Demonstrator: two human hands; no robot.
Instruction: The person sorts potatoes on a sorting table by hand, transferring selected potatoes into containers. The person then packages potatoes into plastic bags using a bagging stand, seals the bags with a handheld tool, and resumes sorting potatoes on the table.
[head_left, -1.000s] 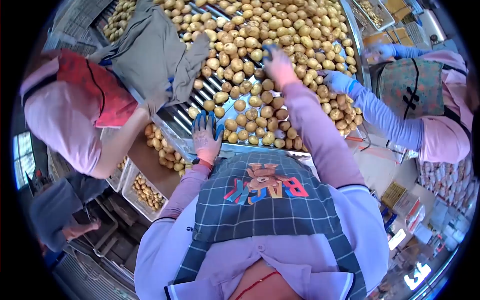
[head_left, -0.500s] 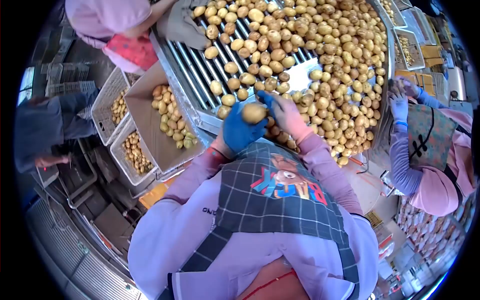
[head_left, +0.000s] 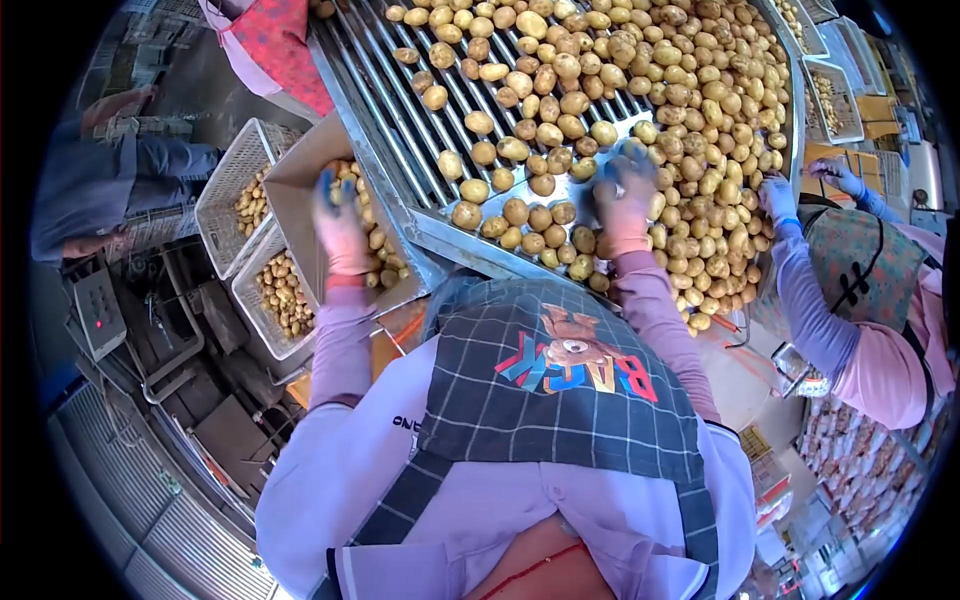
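My left hand [head_left: 341, 228], in a blue-fingered glove, reaches over the brown-walled bin [head_left: 296, 180] left of the sorting table. Potatoes [head_left: 378, 240] lie in the bin just beside and under this hand. Motion smears its fingers, and I cannot see whether a potato is in them. On the table, my right hand [head_left: 626, 195] is among the loose potatoes [head_left: 690, 185], at the edge of a bare pale metal patch [head_left: 583, 190]. Its gloved fingers are blurred too, so their grip is unclear.
Metal rollers [head_left: 375, 95] cover the table's left part, with potatoes scattered over them. Two white crates [head_left: 232, 215] of potatoes stand left of the bin. A co-worker's gloved hand [head_left: 778, 198] is at the table's right edge. Another person's red cloth [head_left: 275, 50] shows upper left.
My left hand has moved left from the table to the bin; the potato it held is no longer visible in it. My right hand has shifted right, away from it.
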